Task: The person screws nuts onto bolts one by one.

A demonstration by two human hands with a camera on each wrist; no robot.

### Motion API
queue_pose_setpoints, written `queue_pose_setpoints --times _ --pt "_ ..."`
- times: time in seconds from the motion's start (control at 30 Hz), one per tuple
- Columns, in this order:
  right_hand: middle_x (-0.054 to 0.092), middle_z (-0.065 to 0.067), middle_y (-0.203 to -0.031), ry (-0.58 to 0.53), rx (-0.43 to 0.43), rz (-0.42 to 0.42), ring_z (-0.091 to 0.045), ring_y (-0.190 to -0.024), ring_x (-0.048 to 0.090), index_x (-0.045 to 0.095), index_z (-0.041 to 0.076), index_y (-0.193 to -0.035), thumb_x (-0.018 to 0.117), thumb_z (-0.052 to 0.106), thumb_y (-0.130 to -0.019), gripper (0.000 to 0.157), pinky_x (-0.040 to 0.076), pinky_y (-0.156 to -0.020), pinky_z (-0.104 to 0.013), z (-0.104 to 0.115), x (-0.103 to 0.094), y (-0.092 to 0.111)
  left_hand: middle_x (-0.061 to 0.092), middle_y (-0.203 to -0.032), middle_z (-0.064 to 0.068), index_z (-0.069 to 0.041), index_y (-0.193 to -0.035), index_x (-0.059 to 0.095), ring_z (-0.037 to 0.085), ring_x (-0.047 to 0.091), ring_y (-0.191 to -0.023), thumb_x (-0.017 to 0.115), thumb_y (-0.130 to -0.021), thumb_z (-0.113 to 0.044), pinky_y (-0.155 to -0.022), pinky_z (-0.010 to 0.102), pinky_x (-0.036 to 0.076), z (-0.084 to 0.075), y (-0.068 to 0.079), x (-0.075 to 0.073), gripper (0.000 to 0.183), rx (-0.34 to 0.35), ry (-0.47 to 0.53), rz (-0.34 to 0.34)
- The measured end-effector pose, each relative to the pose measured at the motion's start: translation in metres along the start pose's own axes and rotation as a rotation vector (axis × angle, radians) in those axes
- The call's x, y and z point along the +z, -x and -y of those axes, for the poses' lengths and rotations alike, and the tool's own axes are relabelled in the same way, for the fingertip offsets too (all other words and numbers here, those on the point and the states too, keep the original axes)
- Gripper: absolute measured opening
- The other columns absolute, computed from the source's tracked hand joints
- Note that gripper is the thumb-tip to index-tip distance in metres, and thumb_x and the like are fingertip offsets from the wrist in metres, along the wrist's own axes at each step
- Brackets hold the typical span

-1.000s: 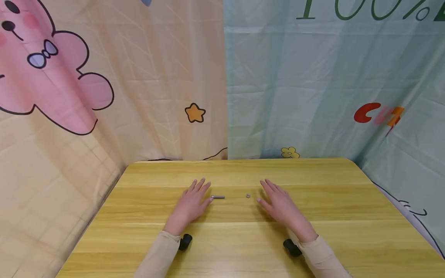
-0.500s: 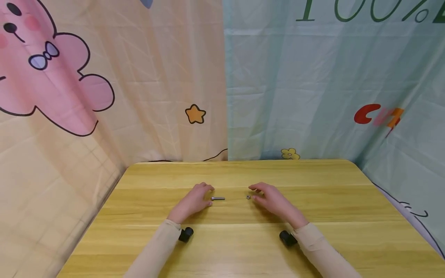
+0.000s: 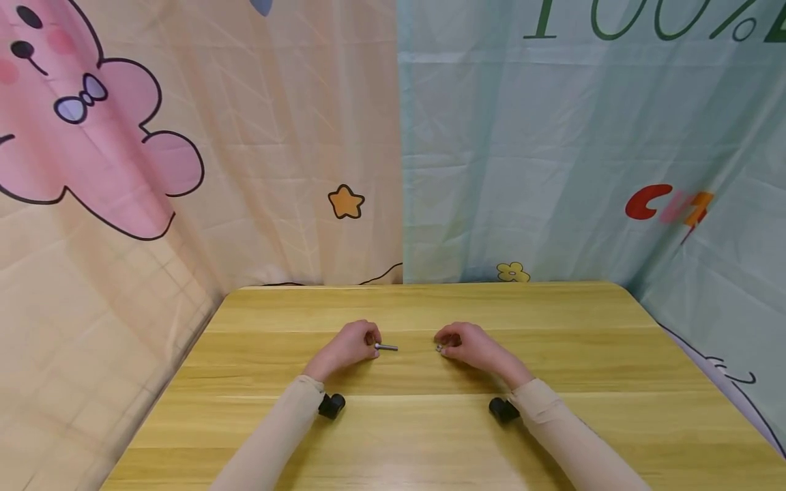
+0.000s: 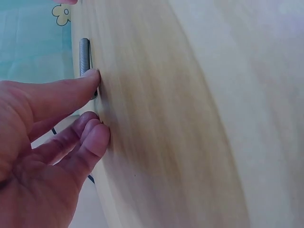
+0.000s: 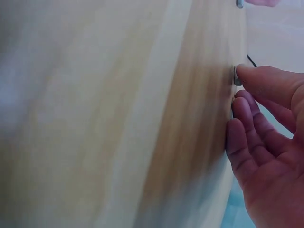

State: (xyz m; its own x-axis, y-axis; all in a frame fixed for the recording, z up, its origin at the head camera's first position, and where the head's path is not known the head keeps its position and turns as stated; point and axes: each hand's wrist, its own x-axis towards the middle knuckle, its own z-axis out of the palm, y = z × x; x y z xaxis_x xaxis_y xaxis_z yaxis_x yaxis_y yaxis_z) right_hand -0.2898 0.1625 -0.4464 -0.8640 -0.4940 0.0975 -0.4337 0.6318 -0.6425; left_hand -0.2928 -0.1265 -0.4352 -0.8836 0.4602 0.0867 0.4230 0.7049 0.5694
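Observation:
My left hand [image 3: 348, 344] pinches a small metal bolt [image 3: 388, 348] at its head end between thumb and fingers. The bolt's threaded shank [image 4: 84, 53] sticks out past the thumb in the left wrist view, pointing toward the other hand; its head is mostly covered. Opposite, my right hand [image 3: 475, 346] has thumb and fingertips around a small metal nut [image 3: 439, 348]. In the right wrist view the thumb lies against the nut [image 5: 236, 76], whose far side is hidden. Both hands are low at the tabletop, with a gap between them.
The wooden table [image 3: 393, 423] extends around both hands. Behind it hangs a printed curtain [image 3: 491, 170], peach on the left and pale green on the right. Black wrist cameras [image 3: 331, 406] sit by both sleeves.
Both hands have come down from spread fingers to a pinch, the left on the bolt's head and the right on the nut. The bolt has tilted slightly.

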Motion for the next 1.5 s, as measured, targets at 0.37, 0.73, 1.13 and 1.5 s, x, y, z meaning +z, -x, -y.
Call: queue_pose_setpoints --times 0.37,0.73,1.13,1.5 --pt "0.064 0.002 -0.090 -0.019 -0.007 0.015 -0.012 -0.080 0.059 0.072 0.006 -0.104 0.071 0.005 -0.090 0.015 0.051 -0.073 -0.028 -0.003 0.002 -0.007 0.055 -0.080 0.002 -0.005 -0.085 0.066 0.016 0.048 -0.074 0.076 -0.084 -0.001 -0.068 0.030 0.043 0.001 -0.001 0.000 0.011 -0.032 0.037 0.005" --pt "0.064 0.004 -0.082 -0.041 0.016 0.011 -0.010 -0.074 0.057 0.073 0.006 -0.098 0.072 0.003 -0.088 0.011 0.050 -0.068 -0.026 -0.004 0.003 -0.005 0.058 -0.074 -0.001 -0.003 -0.083 0.069 0.013 0.050 -0.069 0.078 -0.082 0.000 -0.065 0.027 0.045 0.006 -0.001 0.004 0.010 -0.017 0.078 -0.014" --pt "0.067 0.001 -0.083 -0.101 0.014 0.011 -0.012 -0.074 0.057 0.073 0.004 -0.099 0.073 0.005 -0.088 0.011 0.049 -0.066 -0.026 -0.009 0.005 -0.006 0.059 -0.071 0.000 -0.002 -0.081 0.070 0.012 0.051 -0.067 0.079 -0.079 0.002 -0.062 0.025 0.044 0.010 -0.001 0.002 0.010 -0.076 0.190 -0.010" --pt "0.068 0.000 -0.084 -0.139 0.022 0.010 -0.013 -0.073 0.057 0.074 0.003 -0.100 0.072 0.005 -0.089 0.012 0.049 -0.066 -0.026 -0.008 0.002 -0.007 0.060 -0.071 -0.002 -0.003 -0.080 0.071 0.011 0.053 -0.068 0.078 -0.079 0.002 -0.062 0.025 0.046 0.012 0.001 0.001 0.009 -0.036 0.251 -0.026"
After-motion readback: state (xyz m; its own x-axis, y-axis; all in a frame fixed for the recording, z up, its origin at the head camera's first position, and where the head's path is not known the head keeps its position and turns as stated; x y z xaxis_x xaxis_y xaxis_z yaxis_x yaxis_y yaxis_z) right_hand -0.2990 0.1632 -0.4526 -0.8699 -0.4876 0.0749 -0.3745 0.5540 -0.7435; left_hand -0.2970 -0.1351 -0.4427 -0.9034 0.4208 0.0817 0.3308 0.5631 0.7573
